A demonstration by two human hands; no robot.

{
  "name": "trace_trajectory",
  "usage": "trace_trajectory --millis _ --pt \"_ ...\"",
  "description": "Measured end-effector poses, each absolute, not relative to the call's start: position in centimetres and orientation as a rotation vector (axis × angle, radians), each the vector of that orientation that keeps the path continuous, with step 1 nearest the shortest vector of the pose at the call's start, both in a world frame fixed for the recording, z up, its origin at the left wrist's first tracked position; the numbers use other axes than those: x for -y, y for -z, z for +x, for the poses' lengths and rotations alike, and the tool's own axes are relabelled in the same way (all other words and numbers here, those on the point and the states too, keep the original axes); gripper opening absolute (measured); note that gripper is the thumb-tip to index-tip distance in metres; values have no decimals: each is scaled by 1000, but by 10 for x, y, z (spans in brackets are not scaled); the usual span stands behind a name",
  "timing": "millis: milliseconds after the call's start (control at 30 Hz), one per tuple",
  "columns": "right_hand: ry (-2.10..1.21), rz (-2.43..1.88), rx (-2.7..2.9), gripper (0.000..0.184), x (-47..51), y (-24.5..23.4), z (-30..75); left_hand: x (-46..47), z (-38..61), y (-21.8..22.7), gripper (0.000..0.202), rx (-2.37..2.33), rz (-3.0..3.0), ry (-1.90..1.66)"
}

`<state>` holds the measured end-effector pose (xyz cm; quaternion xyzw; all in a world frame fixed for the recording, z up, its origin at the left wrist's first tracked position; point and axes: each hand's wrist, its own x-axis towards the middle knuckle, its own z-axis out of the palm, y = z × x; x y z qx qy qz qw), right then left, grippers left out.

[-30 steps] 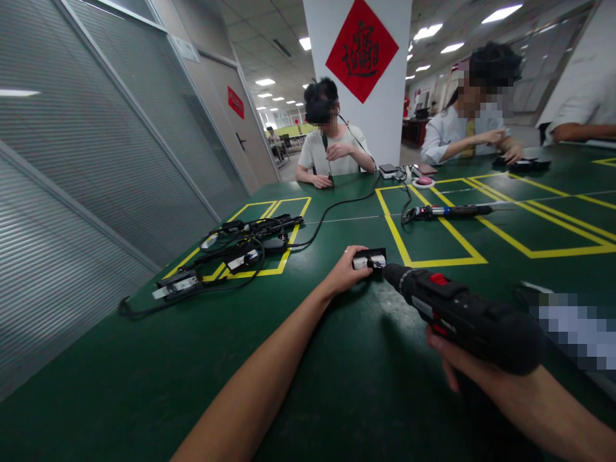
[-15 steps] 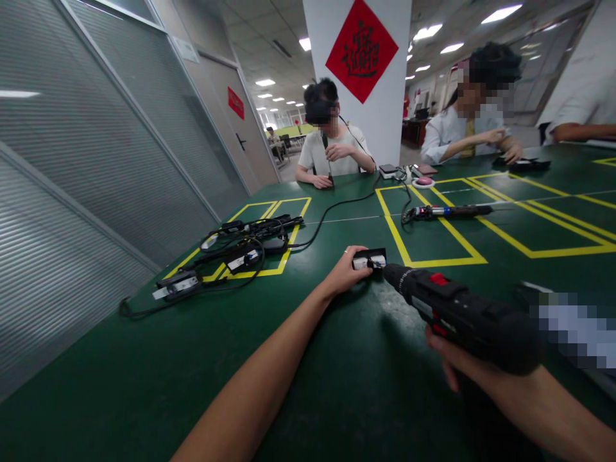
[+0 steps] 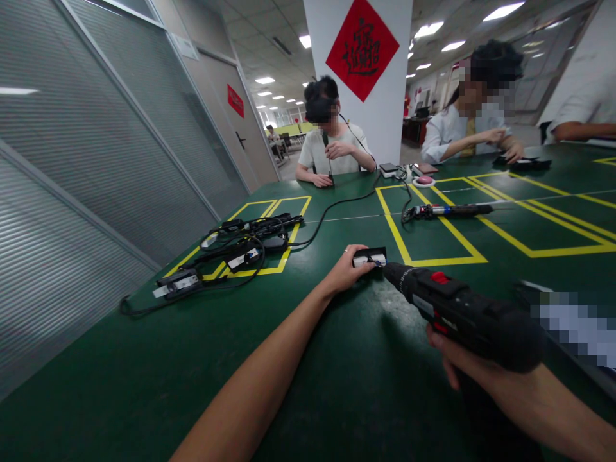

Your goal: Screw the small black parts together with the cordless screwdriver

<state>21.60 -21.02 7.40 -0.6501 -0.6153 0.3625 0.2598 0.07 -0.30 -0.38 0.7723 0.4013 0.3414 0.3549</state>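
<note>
My left hand (image 3: 347,269) grips a small black casing with a white inside (image 3: 369,256) by its left end, holding it on the green table (image 3: 202,385). My right hand (image 3: 462,359) is wrapped around the handle of a black cordless drill (image 3: 462,311) with red switches. The drill lies level and points left, its chuck right beside the casing's right end. Whether the bit touches the casing I cannot tell.
Black adapters with tangled cables (image 3: 260,240) lie at left within yellow tape. A pen-shaped tool with a cable (image 3: 445,210) lies beyond the drill. Two co-workers, one person (image 3: 334,141) and another person (image 3: 474,122), sit across the table. A blurred-out device (image 3: 577,327) lies at right.
My left thumb has shifted slightly on the casing. The drill and my right hand stay almost in the same place.
</note>
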Motion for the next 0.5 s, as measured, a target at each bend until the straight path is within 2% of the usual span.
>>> trace_trajectory --millis 133,333,500 --pt "-1010 -1831 1644 44 210 -72 216 2 1 4 48 -1022 2000 -888" --pt "-1038 -1726 1610 31 210 -71 216 4 0 3 47 -1032 1997 -887" --pt "-1035 -1641 1624 30 209 -66 219 4 0 3 48 -1030 1978 -888"
